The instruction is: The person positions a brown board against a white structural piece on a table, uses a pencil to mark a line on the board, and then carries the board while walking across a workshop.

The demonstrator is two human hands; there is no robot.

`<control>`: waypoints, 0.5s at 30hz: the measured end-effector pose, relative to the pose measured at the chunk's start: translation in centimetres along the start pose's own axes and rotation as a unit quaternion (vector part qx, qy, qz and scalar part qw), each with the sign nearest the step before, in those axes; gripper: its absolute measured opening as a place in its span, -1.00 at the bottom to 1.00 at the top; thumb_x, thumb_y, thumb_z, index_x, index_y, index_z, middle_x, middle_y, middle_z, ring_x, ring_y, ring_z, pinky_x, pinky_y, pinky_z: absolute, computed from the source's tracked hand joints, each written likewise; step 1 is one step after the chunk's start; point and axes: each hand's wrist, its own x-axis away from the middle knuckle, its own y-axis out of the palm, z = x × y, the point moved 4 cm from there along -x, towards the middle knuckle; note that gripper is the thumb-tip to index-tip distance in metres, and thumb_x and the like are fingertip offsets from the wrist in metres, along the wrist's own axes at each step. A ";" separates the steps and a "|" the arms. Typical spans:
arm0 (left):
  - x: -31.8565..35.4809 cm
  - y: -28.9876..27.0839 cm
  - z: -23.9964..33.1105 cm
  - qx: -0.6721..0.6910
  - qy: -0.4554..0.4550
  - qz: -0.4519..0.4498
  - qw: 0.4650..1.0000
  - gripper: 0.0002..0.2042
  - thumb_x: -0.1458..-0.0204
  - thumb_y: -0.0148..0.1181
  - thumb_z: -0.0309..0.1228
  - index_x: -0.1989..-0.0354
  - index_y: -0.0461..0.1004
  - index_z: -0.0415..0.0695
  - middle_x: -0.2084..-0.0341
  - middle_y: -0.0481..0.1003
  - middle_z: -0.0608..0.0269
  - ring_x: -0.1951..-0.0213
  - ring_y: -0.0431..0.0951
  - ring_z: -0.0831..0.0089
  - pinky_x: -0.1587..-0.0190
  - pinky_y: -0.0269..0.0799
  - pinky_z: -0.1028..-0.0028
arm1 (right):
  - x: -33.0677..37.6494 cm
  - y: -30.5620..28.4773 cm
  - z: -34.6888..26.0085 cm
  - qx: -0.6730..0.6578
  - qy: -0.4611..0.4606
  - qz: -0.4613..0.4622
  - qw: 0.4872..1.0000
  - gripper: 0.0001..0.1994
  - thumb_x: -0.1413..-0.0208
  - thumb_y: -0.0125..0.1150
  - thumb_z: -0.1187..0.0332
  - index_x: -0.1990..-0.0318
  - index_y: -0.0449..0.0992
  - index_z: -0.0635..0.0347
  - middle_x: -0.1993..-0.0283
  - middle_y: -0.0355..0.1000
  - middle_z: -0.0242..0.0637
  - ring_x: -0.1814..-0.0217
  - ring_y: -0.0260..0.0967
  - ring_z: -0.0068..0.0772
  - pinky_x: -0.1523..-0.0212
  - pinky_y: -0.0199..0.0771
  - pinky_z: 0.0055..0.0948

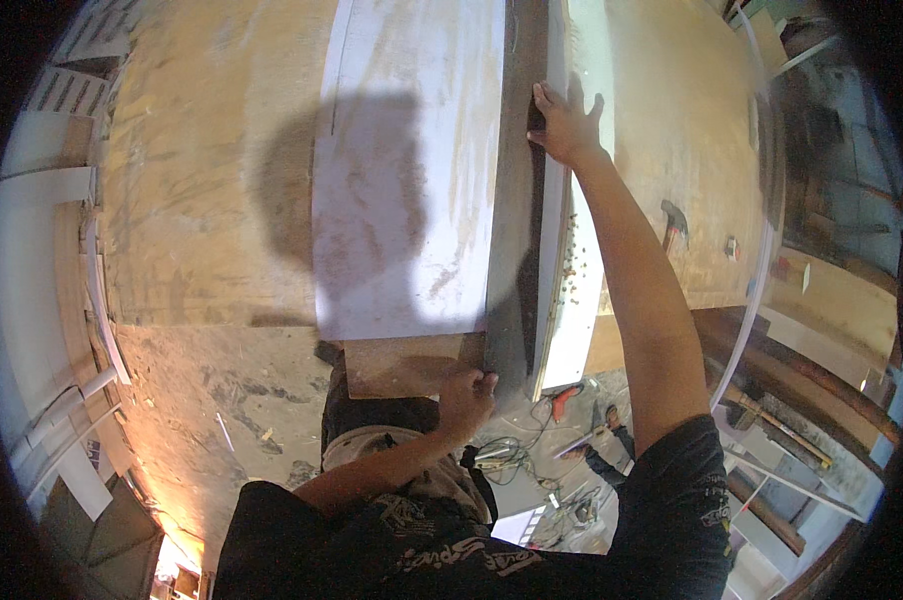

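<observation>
A long dark grey board runs away from me across the work table. At its near end my left hand is closed, its thumb against the board and its other fingers partly hidden. Farther along, my right hand rests on the right side of the same board, fingers and thumb spread. Left of the grey board lies a white sheet with brown smudges. A brown panel sticks out from under the sheet's near edge. Against the grey board's right side is a narrow white board.
Small brown fasteners are scattered on the narrow white board. A hammer and a small tape measure lie on the wooden tabletop at right. A red power tool and tangled cables are on the floor. Boards are stacked along the right.
</observation>
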 end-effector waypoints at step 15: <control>-2.7 1.5 -1.8 0.026 -0.046 0.031 0.998 -0.63 -0.08 0.27 -0.27 0.64 0.41 -0.30 0.70 0.38 -0.07 0.56 0.42 -0.06 0.44 0.25 0.09 | -0.2 0.6 0.2 -0.027 0.000 -0.010 1.000 -0.23 -0.18 0.19 0.00 -0.48 -0.01 -0.09 -0.55 -0.09 -0.54 -0.62 -0.53 -0.04 -0.43 -0.38 0.45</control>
